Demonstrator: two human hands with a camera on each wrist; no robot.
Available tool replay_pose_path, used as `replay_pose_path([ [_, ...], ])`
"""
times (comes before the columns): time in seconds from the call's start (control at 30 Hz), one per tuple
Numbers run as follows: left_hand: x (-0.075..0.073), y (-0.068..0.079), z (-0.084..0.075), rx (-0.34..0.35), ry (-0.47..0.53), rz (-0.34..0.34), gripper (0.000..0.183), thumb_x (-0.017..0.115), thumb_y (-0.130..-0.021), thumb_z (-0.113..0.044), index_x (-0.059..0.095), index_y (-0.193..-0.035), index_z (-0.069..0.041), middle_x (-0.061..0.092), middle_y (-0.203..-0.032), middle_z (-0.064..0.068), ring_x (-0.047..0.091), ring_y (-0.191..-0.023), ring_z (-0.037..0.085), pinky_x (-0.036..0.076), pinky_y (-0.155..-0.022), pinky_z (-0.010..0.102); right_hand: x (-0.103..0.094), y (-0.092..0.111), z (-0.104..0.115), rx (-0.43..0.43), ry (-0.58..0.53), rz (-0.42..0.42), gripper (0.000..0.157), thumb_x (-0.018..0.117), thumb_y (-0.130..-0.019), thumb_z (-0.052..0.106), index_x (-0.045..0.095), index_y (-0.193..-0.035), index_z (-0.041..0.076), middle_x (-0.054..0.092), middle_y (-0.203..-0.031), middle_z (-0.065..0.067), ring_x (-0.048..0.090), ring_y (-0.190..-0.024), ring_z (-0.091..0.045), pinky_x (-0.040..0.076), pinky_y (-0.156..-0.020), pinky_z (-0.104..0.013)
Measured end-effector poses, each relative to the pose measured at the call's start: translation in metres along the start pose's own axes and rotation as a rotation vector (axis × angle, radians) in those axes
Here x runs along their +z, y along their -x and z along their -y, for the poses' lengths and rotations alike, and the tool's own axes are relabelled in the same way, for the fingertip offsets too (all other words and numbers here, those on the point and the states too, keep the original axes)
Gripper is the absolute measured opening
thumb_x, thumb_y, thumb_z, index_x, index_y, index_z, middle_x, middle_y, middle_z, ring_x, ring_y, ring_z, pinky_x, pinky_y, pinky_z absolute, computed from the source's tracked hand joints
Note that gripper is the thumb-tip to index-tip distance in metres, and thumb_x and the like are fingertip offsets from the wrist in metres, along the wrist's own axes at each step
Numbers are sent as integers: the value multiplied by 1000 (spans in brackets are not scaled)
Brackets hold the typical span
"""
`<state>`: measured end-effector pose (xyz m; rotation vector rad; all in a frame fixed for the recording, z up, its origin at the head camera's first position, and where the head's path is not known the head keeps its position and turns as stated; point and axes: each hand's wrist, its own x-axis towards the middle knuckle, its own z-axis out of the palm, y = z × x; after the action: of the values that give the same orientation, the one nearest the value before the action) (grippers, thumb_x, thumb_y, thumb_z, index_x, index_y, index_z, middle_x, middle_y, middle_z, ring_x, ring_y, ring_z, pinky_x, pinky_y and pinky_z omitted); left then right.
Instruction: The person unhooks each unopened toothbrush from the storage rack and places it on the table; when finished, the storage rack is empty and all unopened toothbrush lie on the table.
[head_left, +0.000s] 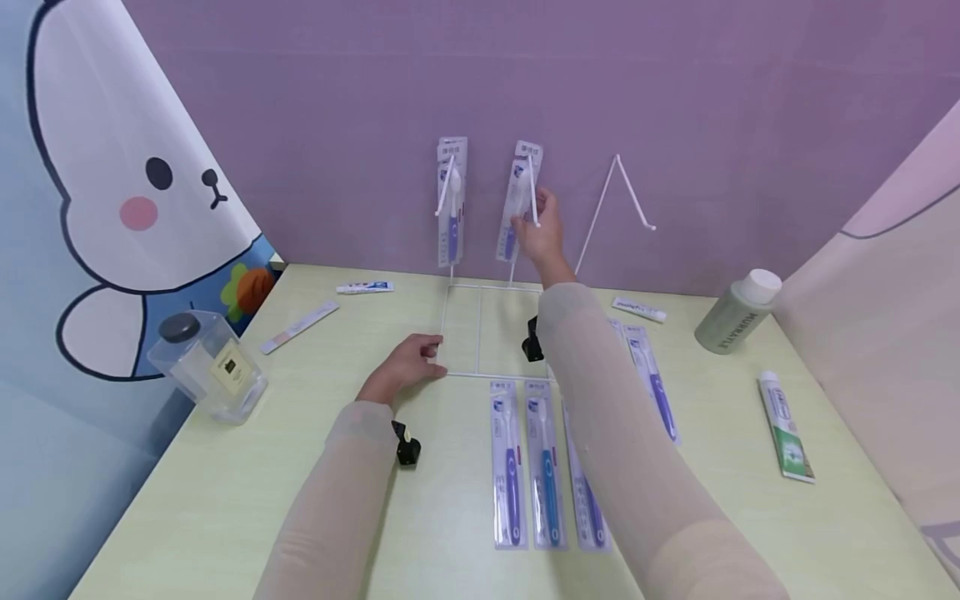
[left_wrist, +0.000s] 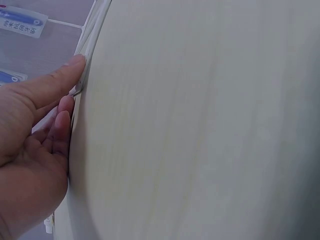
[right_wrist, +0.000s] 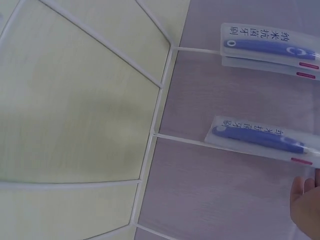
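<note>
A pale yellow-green wood-grain counter (head_left: pixel 225 500) carries a white wire display rack (head_left: pixel 478 374) with three hooks, standing against a purple backdrop (head_left: pixel 360 167). The rack looks light, stiff and easily tipped; its base is the sensible place to steady it, and there the left hand (head_left: pixel 408 367) pinches the front left corner between thumb and fingers. The right hand (head_left: pixel 546 237) is raised to the middle hook, its thumb and fingers gripping the edge of a long, clear plastic toothbrush pack (head_left: pixel 515 193) with a purple-handled brush inside. That pack is likely very light, slick and springy, hard to break but easy to crease, and best held by its side edges near the top. Two overlapping purple-handled packs (head_left: pixel 453 221) hang on the left hook; the right hook is bare. More packs, purple and blue (head_left: pixel 546 467), lie in front of and beside the rack. At the right, a grey-green bottle with a white cap (head_left: pixel 738 312) reads "MURRAYLE". At the left, a clear square bottle with a black cap (head_left: pixel 206 367) bears a cream label too small to read, as is the print on a green-and-white toothpaste tube (head_left: pixel 786 429). Smallest, the hanging packs' Chinese characters read 纳米抗菌牙刷, "nano antibacterial toothbrush".
</note>
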<state>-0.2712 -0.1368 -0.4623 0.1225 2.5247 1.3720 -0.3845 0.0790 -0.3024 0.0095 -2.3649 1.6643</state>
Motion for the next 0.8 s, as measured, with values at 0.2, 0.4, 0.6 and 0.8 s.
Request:
replay_pose_path([
  [0.2,-2,-1,0,3,-3,-10,65,72,-76,-7,42,-134,-5,48,-103,7,42,-96,22,36,-89,36,1,2,2,-17,-35,-25,51,62,-85,9,40,-130,13,52,-118,-5,49,-104,-16,41,-86,-25],
  [0.4,-2,-2,0,5,-17,-11,65,72,-76,-7,42,-134,-5,48,-103,7,42,-97,22,35,-91,36,2,5,5,-80,-17,-59,38,60,-86,11,47,-121,6,55,-104,-8,53,-94,-17,44,-79,-23],
  [0.6,-1,0,-2,-8,-14,-15,65,72,-76,-8,43,-134,-7,48,-104,6,43,-98,22,35,-92,36,4,6,5,-141,-28,-100,28,58,-87,7,51,-114,2,58,-97,-12,54,-88,-20,46,-74,-24],
  [0.8,-2,2,-4,-7,-17,-16,64,71,-77,-8,42,-134,-6,48,-106,7,42,-99,22,34,-93,37,3,9,6,-170,-21,-123,24,54,-88,5,52,-111,0,59,-97,-13,55,-87,-20,46,-73,-25],
])
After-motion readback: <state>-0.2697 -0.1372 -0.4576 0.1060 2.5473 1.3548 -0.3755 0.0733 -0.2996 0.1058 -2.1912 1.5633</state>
